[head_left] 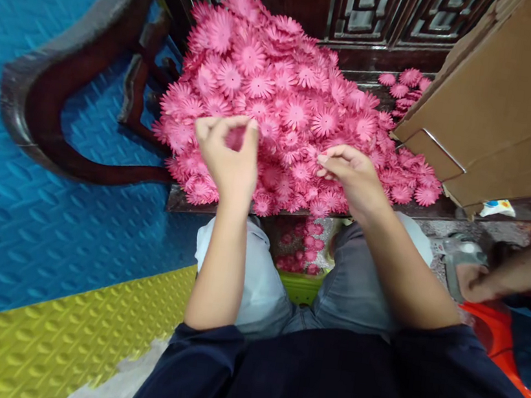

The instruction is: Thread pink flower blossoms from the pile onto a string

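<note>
A big heap of pink paper flowers (280,90) lies on a dark wooden seat (182,200) in front of me. My left hand (229,155) is raised over the heap's near left side, its thumb and fingers pinched on one pink flower (237,138). My right hand (354,178) rests on the heap's near middle, its fingertips closed on the pink flowers (316,166); what it grips is partly hidden. More pink flowers (300,249) lie low between my knees in a green container (300,287).
A brown cardboard box (509,94) leans at the right over the seat. A curved dark wooden armrest (56,80) stands at the left on blue floor mats (47,222), with a yellow mat (56,335) nearer. Another person's arm (510,274) and an orange stool (497,334) are at right.
</note>
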Tool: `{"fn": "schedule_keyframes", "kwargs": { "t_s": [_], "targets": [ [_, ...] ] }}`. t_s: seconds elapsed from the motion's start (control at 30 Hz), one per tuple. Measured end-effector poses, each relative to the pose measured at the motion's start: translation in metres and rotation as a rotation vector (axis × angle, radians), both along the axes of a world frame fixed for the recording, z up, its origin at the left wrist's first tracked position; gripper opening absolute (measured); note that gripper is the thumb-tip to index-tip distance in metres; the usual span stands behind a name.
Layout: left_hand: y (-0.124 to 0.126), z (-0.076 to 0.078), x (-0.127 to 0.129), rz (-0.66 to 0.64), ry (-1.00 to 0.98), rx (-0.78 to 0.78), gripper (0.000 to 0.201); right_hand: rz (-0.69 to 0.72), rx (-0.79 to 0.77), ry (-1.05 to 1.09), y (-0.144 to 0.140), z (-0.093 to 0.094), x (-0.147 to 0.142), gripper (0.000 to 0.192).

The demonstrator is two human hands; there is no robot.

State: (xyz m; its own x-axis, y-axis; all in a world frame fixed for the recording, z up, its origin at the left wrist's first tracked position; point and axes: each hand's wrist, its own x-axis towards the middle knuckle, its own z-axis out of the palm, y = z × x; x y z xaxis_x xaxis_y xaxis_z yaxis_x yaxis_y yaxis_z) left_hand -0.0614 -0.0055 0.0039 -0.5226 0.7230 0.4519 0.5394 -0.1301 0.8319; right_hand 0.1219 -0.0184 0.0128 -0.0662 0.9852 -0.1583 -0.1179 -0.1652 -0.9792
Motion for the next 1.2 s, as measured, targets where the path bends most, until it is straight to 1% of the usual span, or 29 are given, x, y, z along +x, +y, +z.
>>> {"fn": "schedule_keyframes", "kwargs": {
  "t_s": [0.07, 0.13, 0.2, 0.27, 0.4, 0.5, 0.6, 0.7, 0.8, 0.87, 0.97, 1.1, 1.2],
  "targets": [
    [-0.005, 0.002, 0.016, -0.107, 0.017, -0.071, 0.008, 0.009, -0.008, 0.004, 0.0, 0.0, -0.001, 0.008],
    [-0.008, 0.003, 0.024, -0.152, -0.01, -0.098, 0.006, 0.009, -0.008, 0.008, 0.001, -0.001, -0.002, 0.008],
    [-0.009, 0.003, 0.027, -0.175, -0.054, -0.083, 0.005, 0.008, -0.006, 0.01, 0.001, -0.002, -0.002, 0.009],
    [-0.01, 0.002, 0.031, -0.223, -0.073, -0.069, 0.005, 0.005, -0.005, 0.016, 0.002, -0.003, -0.002, 0.01],
    [-0.016, 0.0, 0.041, -0.407, -0.033, -0.108, 0.004, -0.001, -0.009, 0.036, 0.004, -0.006, -0.001, 0.015],
    [-0.018, -0.001, 0.047, -0.487, -0.043, -0.119, 0.004, -0.009, -0.018, 0.067, 0.005, -0.007, -0.001, 0.017],
    [-0.017, -0.001, 0.045, -0.516, -0.094, -0.122, 0.005, 0.005, -0.031, 0.106, 0.004, -0.007, -0.001, 0.018],
    [-0.015, -0.001, 0.041, -0.57, -0.162, -0.158, 0.007, 0.045, -0.063, 0.168, 0.004, -0.004, -0.001, 0.02],
    [-0.014, -0.001, 0.039, -0.633, -0.236, -0.184, 0.005, 0.095, -0.11, 0.241, 0.003, -0.001, 0.0, 0.022],
    [-0.014, -0.001, 0.039, -0.649, -0.268, -0.186, 0.003, 0.123, -0.134, 0.26, 0.003, 0.0, 0.001, 0.024],
    [-0.014, 0.0, 0.039, -0.648, -0.3, -0.201, 0.005, 0.136, -0.138, 0.242, 0.003, 0.0, 0.003, 0.025],
    [-0.014, 0.0, 0.041, -0.648, -0.381, -0.193, 0.008, 0.107, -0.119, 0.241, 0.004, -0.002, 0.005, 0.023],
    [-0.013, -0.001, 0.044, -0.584, -0.419, -0.185, 0.01, 0.076, -0.107, 0.221, 0.006, -0.005, 0.006, 0.024]
  ]
}}
